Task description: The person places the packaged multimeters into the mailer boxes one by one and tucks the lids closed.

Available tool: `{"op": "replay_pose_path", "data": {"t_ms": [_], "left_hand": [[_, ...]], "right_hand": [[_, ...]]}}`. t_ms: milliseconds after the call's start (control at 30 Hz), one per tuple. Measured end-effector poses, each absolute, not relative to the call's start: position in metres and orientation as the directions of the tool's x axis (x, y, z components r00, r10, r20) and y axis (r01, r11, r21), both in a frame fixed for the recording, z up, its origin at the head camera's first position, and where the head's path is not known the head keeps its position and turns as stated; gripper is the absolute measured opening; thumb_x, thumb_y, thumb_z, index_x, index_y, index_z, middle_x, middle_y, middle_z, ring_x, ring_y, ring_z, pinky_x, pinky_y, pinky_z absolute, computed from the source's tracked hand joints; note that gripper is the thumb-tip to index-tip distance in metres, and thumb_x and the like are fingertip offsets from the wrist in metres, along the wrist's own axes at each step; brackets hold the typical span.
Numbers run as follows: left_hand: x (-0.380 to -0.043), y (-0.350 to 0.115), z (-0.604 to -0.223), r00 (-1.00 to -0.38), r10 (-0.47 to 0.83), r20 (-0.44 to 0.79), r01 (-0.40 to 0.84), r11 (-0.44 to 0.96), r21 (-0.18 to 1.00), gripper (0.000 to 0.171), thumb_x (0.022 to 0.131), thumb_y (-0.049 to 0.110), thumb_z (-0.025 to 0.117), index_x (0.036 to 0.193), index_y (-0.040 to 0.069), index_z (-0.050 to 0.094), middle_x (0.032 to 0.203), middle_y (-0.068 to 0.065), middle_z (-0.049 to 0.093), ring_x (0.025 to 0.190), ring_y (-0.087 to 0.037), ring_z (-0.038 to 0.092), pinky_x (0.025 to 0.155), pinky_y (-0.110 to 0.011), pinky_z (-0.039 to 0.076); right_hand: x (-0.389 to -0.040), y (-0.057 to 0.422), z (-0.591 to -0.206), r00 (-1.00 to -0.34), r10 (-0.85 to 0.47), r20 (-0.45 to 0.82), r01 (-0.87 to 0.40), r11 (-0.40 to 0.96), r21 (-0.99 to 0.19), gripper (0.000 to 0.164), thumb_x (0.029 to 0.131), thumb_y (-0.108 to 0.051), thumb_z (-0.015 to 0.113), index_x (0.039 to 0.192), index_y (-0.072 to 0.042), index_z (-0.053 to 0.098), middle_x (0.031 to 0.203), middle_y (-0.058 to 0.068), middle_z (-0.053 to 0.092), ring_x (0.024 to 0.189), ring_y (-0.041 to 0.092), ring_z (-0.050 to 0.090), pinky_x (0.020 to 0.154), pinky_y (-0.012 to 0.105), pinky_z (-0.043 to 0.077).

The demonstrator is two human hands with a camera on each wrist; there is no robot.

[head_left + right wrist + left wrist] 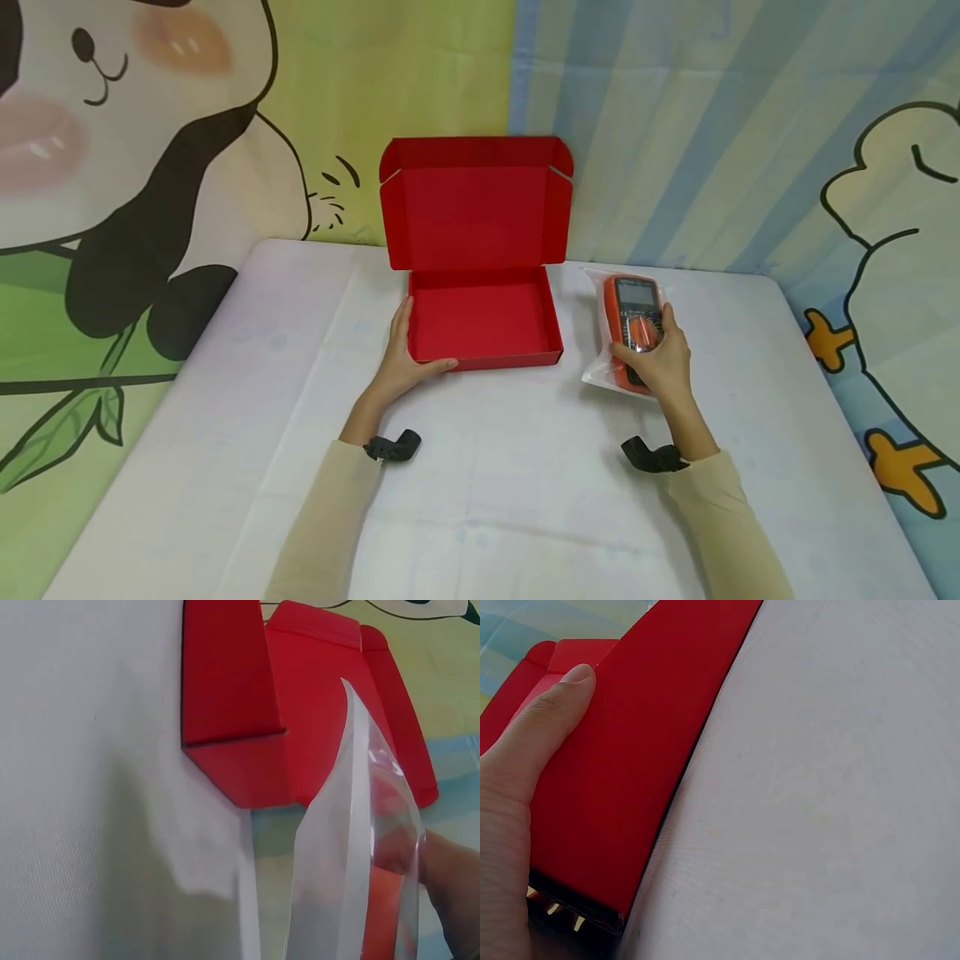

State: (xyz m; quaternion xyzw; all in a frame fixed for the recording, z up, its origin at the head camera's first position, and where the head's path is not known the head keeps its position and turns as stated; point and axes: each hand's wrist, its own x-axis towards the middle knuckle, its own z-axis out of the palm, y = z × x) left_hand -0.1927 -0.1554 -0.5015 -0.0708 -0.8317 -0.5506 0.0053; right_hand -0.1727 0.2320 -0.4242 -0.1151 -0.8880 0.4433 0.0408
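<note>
A red cardboard box [510, 361] stands on the table with its lid [474, 217] raised at the back; its inside is bare. My left hand [397, 362] grips the box's front left corner, thumb along the front wall and fingers at the left side. In the left wrist view, the thumb [551, 709] lies against the red wall [637, 757]. To the right of the box, my right hand [663, 362] holds an orange and black multimeter [636, 292] inside a clear plastic bag [598, 371]. The right wrist view shows the bag's edge [352, 795] in front of the box.
A white cloth covers the table [480, 483]. Behind it hangs a printed backdrop [637, 125] with cartoon animals, close behind the lid. Black wrist cameras [397, 446] sit on both wrists.
</note>
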Motion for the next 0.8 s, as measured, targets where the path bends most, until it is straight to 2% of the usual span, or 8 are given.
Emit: {"op": "replay_pose_path", "data": {"t_ms": [300, 533, 800], "left_hand": [[-0.193, -0.155, -0.501, -0.992, 0.103, 0.080, 0.113, 0.377, 0.919, 0.120, 0.071, 0.036, 0.085, 0.158, 0.023, 0.003, 0.162, 0.002, 0.004, 0.145, -0.026, 0.014, 0.107, -0.059, 0.035], [-0.192, -0.154, -0.502, -0.992, 0.100, 0.075, 0.109, 0.389, 0.915, 0.120, 0.071, 0.036, 0.085, 0.158, 0.025, 0.002, 0.162, 0.003, 0.003, 0.145, -0.025, 0.014, 0.107, -0.059, 0.037], [-0.192, -0.155, -0.503, -0.992, 0.098, 0.075, 0.108, 0.389, 0.915, 0.119, 0.072, 0.039, 0.084, 0.158, 0.026, 0.003, 0.162, 0.004, 0.003, 0.146, -0.025, 0.014, 0.107, -0.059, 0.036]], "right_hand": [[-0.161, 0.228, -0.416, -0.978, 0.206, -0.042, 0.156, 0.577, -0.802, 0.111, 0.079, -0.024, 0.079, 0.156, -0.004, 0.001, 0.154, 0.027, 0.028, 0.125, 0.040, 0.040, 0.107, 0.054, 0.036], [-0.155, 0.221, -0.412, -0.982, 0.179, -0.063, 0.157, 0.581, -0.799, 0.109, 0.080, -0.023, 0.078, 0.156, -0.001, 0.002, 0.155, 0.028, 0.025, 0.130, 0.041, 0.036, 0.111, 0.056, 0.032], [-0.156, 0.212, -0.414, -0.989, 0.127, -0.071, 0.133, 0.592, -0.795, 0.109, 0.079, -0.024, 0.078, 0.155, -0.001, 0.005, 0.150, 0.030, 0.032, 0.123, 0.040, 0.040, 0.106, 0.055, 0.036]]}}
